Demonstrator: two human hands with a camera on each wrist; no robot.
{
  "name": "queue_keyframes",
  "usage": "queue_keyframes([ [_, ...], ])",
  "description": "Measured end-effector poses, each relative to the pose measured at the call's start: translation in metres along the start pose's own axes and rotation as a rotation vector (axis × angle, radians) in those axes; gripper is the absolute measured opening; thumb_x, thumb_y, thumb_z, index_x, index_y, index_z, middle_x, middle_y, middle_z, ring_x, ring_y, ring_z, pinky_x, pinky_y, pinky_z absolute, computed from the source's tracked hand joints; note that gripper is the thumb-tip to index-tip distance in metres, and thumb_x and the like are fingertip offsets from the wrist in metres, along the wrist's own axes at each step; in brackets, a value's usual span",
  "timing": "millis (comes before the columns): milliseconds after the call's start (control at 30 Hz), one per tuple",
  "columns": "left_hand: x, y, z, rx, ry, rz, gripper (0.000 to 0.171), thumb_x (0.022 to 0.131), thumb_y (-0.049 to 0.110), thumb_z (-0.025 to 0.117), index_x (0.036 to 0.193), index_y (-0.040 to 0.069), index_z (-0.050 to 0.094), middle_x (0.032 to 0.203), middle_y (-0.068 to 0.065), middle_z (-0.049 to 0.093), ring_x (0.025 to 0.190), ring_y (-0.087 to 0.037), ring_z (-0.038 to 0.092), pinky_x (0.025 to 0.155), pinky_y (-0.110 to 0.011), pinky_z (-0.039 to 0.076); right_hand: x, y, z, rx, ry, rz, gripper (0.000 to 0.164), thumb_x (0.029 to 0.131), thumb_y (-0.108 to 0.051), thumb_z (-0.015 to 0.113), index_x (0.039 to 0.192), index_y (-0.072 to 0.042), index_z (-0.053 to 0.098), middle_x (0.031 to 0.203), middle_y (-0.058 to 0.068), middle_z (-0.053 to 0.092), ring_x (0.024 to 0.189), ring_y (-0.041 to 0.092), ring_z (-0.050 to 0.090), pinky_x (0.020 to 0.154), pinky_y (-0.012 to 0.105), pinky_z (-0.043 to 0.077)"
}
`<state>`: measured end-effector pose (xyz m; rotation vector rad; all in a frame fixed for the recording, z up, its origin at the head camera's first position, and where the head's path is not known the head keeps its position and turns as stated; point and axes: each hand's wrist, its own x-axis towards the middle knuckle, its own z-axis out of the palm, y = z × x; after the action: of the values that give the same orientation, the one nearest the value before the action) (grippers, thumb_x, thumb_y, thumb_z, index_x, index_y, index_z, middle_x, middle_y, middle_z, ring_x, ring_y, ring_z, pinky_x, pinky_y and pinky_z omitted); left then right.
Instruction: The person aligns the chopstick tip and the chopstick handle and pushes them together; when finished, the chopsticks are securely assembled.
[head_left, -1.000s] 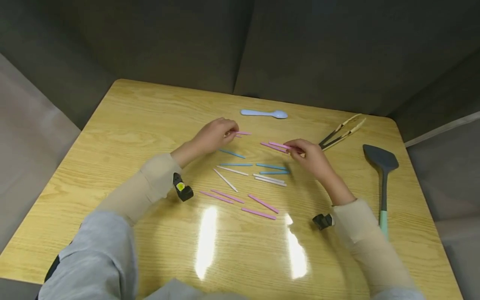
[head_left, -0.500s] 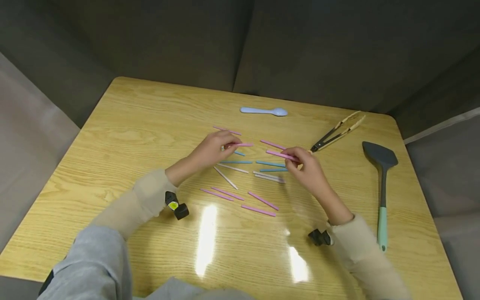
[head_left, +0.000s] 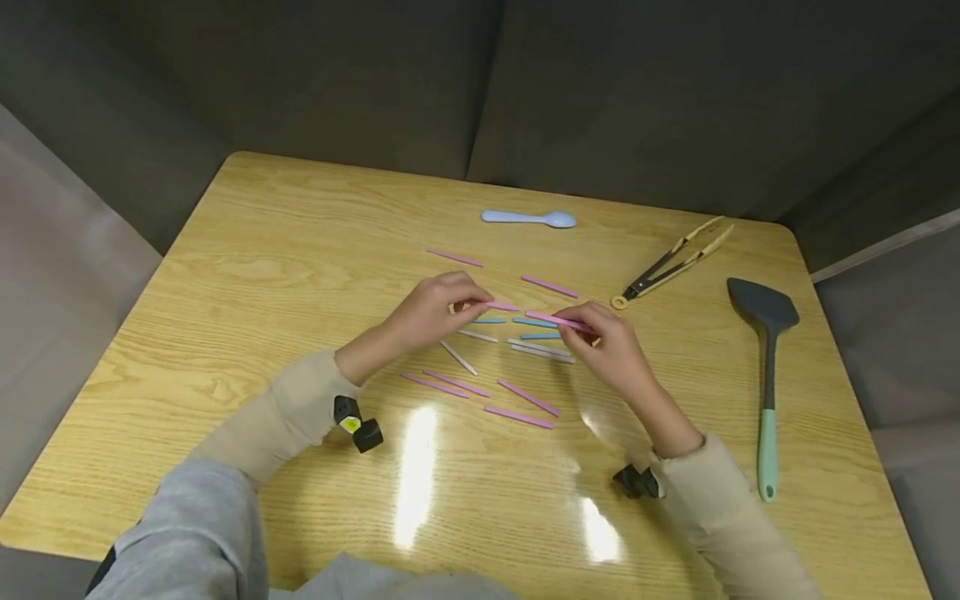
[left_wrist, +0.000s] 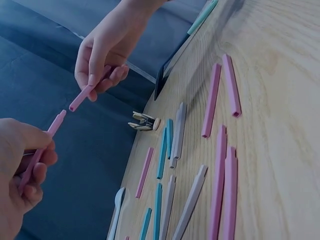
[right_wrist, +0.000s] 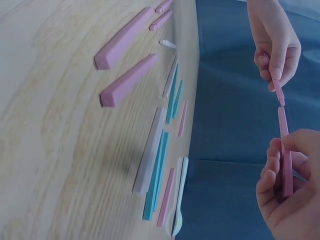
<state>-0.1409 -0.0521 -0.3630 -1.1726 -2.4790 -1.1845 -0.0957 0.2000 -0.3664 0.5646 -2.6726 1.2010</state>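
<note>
My left hand pinches a slim pink chopstick piece above the table; a narrower plug tip shows at its free end. Facing it, my right hand holds a thicker pink chopstick piece between thumb and fingers. The hollow square end of that piece points at the plug tip, with a small gap between the two. Blue chopstick pieces and white ones lie below the hands, partly hidden by them. More pink pieces lie nearer the person.
One thin pink piece and one thicker one lie beyond the hands. A light blue spoon lies at the back. To the right are tongs and a dark spatula with a green handle.
Each hand has lifted one pink chopstick piece from the far pairs and brought it toward the person. The two pieces have come closer together, now nearly end to end.
</note>
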Motion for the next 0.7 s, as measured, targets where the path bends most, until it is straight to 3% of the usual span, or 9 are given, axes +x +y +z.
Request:
queue_keyframes([
  [700, -0.0038, 0.0031, 0.0045, 0.011, 0.022, 0.081, 0.010, 0.083, 0.008, 0.063, 0.089, 0.001, 0.069, 0.080, -0.004, 0.062, 0.065, -0.010, 0.051, 0.055, -0.017, 0.042, 0.0013, -0.0039, 0.0043, 0.020, -0.018, -0.047, 0.011, 0.082, 0.000, 0.060, 0.092, -0.002, 0.066, 0.079, 0.004, 0.061, 0.065, 0.008, 0.051, 0.056, 0.018, 0.045],
])
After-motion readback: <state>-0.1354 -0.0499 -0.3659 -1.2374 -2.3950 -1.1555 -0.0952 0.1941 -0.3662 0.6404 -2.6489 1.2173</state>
